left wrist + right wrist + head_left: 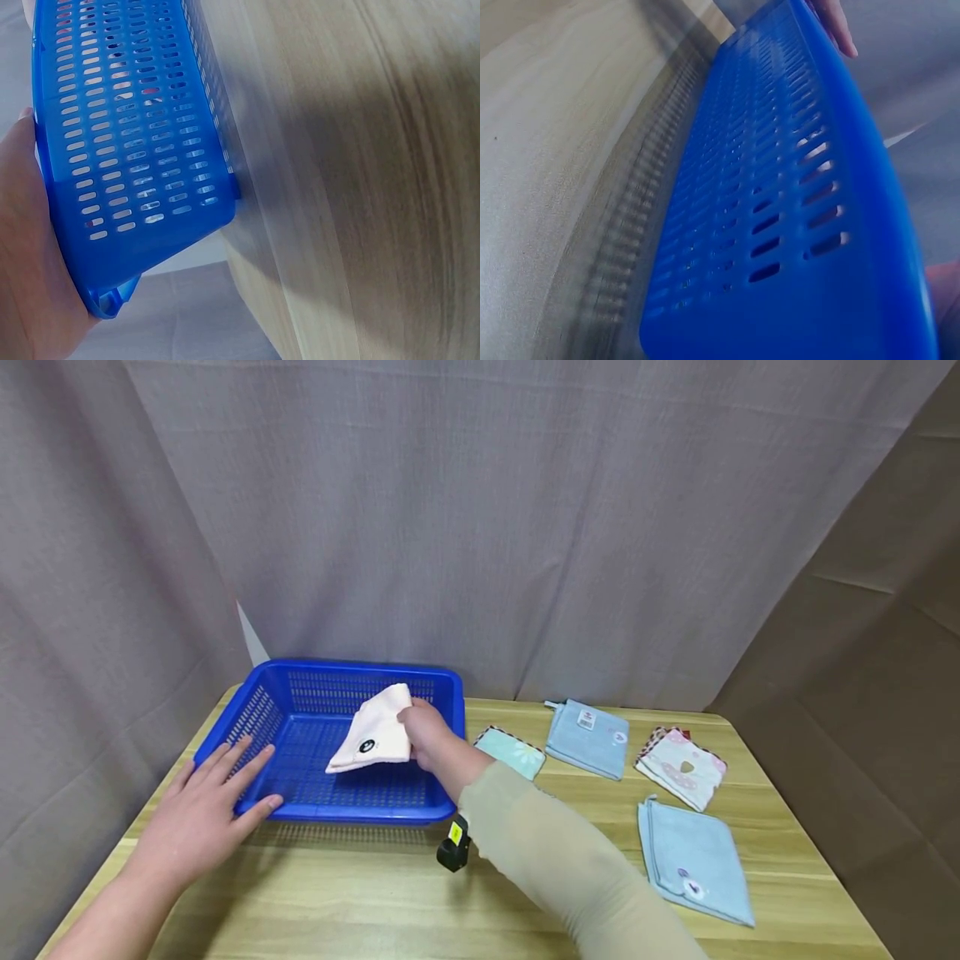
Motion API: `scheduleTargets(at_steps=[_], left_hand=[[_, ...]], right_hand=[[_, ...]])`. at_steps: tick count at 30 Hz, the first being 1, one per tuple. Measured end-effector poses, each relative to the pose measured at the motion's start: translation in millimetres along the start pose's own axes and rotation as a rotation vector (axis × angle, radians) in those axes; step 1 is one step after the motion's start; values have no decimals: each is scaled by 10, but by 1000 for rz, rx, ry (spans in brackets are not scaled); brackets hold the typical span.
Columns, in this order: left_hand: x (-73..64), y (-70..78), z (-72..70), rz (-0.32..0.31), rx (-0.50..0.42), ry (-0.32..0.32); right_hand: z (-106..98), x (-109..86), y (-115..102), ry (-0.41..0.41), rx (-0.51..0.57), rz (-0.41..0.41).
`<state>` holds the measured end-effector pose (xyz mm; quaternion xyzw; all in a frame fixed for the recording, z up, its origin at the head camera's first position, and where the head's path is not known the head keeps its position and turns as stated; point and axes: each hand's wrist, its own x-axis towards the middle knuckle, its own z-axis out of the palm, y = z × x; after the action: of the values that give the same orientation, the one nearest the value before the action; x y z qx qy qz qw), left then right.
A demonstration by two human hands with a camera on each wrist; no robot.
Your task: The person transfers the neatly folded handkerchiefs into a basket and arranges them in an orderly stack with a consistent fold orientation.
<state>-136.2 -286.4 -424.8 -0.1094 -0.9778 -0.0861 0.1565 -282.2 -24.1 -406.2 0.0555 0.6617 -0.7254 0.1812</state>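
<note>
A blue plastic basket (pixel 322 812) with slotted walls stands at the left of the wooden table. Inside its rim, my right hand (pixel 429 733) pinches a folded pale pink towel (pixel 378 731) by its right edge. The towel hangs over the basket's floor and bears a small dark round emblem. My left hand (pixel 206 806) rests with spread, straight fingers on the basket's front left corner. In the left wrist view part of the left hand (pixel 30 255) lies against the basket's rim. The right wrist view shows mostly the basket's outer wall (pixel 780 315); the towel is hidden there.
Right of the basket lie a mint towel (pixel 513 752), partly behind my sleeve, a blue towel (pixel 588 743) with a label, a white patterned towel (pixel 682 768) and another blue towel (pixel 697 864). Grey curtain (pixel 450 527) hangs behind the table (pixel 337 902).
</note>
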Motion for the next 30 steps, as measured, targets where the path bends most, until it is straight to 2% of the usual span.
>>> scheduleTargets(at_steps=[9,15,30], left_hand=[[-11,-6,-13,2,2,1],[-19,-3,-3,-6,-1,-3],[-12,12,-12,-9,-2,-7]], right_hand=[[28,3,20,-52,-6,59],[25,-14,34,-81,-51,69],[34,-9,45,-37,-100,102]])
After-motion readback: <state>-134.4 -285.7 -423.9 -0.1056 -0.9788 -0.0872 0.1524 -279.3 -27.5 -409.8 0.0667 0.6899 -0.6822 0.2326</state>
